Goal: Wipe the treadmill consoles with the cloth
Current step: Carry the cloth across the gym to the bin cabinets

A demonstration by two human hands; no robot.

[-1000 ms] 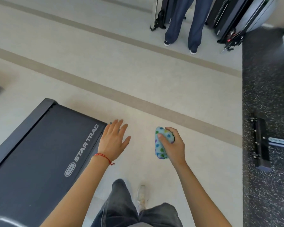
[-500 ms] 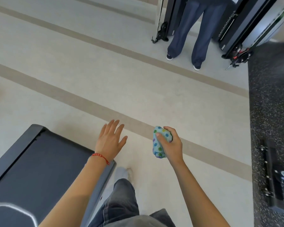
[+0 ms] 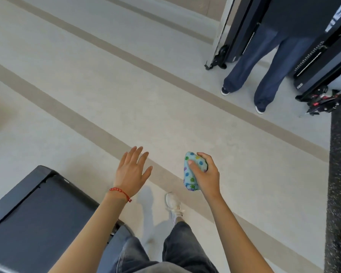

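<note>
At lower left lies the dark treadmill deck (image 3: 37,209). Your left hand (image 3: 131,172) hangs flat-fingered, holding nothing; your right hand (image 3: 205,175) clutches the balled, dotted blue cloth (image 3: 193,172) at centre. A standing person (image 3: 264,62) upper right risks collision; no console shows.

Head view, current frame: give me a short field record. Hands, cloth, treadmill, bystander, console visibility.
left hand: left hand empty, fingers spread, in the air over the floor
right hand: right hand grips the bunched cloth
cloth: light blue with coloured dots, touching no surface
treadmill: dark treadmill deck at lower left
console: none in view
bystander: legs in blue trousers at upper right, beside black gym machines
</note>
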